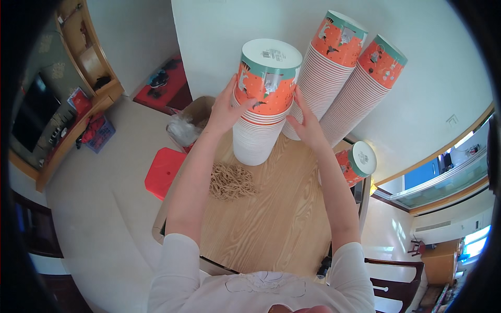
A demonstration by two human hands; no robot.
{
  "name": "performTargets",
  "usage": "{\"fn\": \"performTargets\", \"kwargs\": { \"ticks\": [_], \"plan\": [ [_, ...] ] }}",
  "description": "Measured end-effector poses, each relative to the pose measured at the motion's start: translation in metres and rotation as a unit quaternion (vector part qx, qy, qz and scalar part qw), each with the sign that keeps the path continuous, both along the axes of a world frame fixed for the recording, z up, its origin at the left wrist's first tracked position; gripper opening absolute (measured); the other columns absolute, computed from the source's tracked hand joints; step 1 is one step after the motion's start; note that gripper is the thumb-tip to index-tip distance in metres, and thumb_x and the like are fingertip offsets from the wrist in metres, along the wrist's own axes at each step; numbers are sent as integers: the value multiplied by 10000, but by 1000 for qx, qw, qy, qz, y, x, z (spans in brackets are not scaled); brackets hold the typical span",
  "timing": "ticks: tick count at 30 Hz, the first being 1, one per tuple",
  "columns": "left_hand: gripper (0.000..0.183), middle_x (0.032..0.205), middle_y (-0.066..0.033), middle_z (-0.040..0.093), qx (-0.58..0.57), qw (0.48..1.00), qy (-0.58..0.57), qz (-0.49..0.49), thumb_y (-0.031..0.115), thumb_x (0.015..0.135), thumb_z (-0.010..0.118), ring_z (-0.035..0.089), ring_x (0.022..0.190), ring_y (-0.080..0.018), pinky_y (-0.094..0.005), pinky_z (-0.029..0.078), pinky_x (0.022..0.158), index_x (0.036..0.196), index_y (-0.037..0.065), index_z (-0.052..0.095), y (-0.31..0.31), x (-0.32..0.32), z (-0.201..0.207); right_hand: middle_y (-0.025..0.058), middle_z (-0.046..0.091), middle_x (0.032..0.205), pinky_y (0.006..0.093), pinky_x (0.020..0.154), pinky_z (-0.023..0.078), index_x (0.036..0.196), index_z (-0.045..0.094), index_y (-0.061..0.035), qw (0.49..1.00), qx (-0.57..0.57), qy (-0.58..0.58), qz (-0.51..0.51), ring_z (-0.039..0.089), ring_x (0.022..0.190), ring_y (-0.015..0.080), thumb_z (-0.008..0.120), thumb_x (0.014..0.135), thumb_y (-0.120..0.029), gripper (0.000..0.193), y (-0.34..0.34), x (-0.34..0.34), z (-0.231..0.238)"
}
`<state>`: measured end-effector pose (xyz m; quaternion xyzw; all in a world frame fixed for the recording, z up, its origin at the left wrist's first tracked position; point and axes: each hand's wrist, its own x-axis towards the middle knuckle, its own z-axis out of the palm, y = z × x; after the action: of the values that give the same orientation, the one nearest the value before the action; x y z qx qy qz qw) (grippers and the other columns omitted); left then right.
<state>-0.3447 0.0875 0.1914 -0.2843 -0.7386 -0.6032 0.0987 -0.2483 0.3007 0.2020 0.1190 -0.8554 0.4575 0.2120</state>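
Both my hands reach forward over the wooden table [271,224] and clasp the top of a stack of upside-down paper buckets [257,141]. The uppermost paper bucket [266,86] is orange with a green band and a white base facing up. My left hand [228,110] wraps its left side, with the thumb across the front. My right hand [308,122] presses on its right side. Below, white rims sit close together down to the tabletop. A loose heap of tan rubber bands [232,181] lies near the foot of the stack.
Two taller stacks of the same buckets, a nearer one [327,73] and one farther right [360,94], lean near the wall. Another bucket [356,163] lies at the table's right edge. A red stool [163,172] and a cardboard box [201,112] stand left. A dark chair [399,281] is at right.
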Motion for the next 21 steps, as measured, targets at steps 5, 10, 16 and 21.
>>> {"fn": "performTargets", "kwargs": {
  "ticks": [5, 10, 16, 21],
  "plan": [
    [841, 1297, -194, 359, -90, 993, 72, 36, 411, 691, 667, 346, 1205, -308, -393, 277, 993, 1318, 27, 258, -7, -3, -4, 110, 291, 1364, 299, 1011, 248, 1365, 147, -86, 1000, -15, -10, 17, 297, 1251, 215, 541, 738, 56, 754, -1, 1, 6],
    [840, 1218, -187, 429, -45, 994, 96, 32, 364, 674, 691, 396, 1149, -315, -398, 313, 959, 1315, 30, 263, -8, -3, 1, 106, 309, 1354, 297, 1008, 255, 1365, 162, -101, 999, -32, 9, 9, 311, 1243, 215, 522, 726, 95, 759, -5, 0, 23],
    [821, 1307, -182, 351, -27, 996, 81, -4, 242, 693, 701, 324, 1221, -271, -366, 268, 996, 1328, 17, 232, -6, 0, 26, 117, 336, 1335, 300, 1000, 270, 1364, 169, -101, 998, 2, 64, -2, 315, 1241, 227, 504, 719, 113, 758, -7, -7, 41],
    [839, 1320, -174, 340, -61, 996, 60, -4, 241, 696, 698, 322, 1223, -284, -371, 273, 995, 1337, 23, 204, -8, -3, 26, 46, 278, 1377, 310, 980, 289, 1376, 145, -166, 998, 31, 43, -15, 312, 1243, 173, 494, 745, 103, 769, -6, -6, 44]
  ]
}}
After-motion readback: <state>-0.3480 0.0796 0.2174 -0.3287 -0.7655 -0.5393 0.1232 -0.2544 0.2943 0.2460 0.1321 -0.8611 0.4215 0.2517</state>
